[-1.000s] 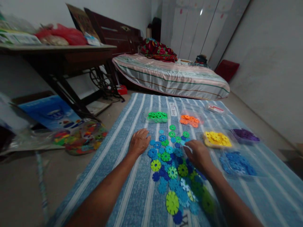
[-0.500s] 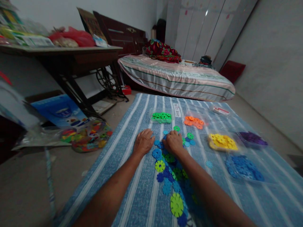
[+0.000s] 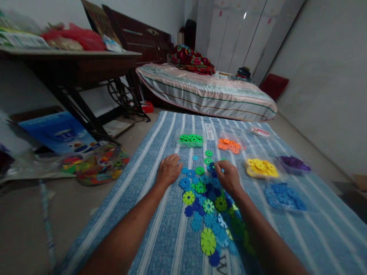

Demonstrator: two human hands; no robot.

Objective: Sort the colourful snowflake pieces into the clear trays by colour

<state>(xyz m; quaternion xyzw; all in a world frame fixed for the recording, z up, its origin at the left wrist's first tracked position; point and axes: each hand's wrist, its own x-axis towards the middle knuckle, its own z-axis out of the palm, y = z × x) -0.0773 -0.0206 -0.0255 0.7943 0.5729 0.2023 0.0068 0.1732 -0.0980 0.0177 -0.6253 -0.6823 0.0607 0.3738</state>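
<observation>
A spread of blue and green snowflake discs (image 3: pixel 206 202) lies on a blue striped mat (image 3: pixel 160 214). My left hand (image 3: pixel 168 170) rests curled on the mat at the left edge of the spread, with nothing seen in it. My right hand (image 3: pixel 228 176) is over the far part of the spread, its fingertips pinched around a small blue disc (image 3: pixel 212 167). Sorted groups sit farther out: green discs (image 3: pixel 190 139), orange discs (image 3: pixel 228 145), yellow discs (image 3: pixel 261 167), purple discs (image 3: pixel 293 163) and blue discs (image 3: pixel 283 191).
A bag of mixed coloured pieces (image 3: pixel 97 163) and a blue box (image 3: pixel 59 134) lie on the floor at left, under a dark table (image 3: pixel 74 61). A striped mattress (image 3: pixel 206 91) lies beyond the mat. A wall runs along the right.
My right hand swung from the right side of the spread across to beside my left hand, then back to the middle far edge, where it now pinches a disc. The left hand stayed put.
</observation>
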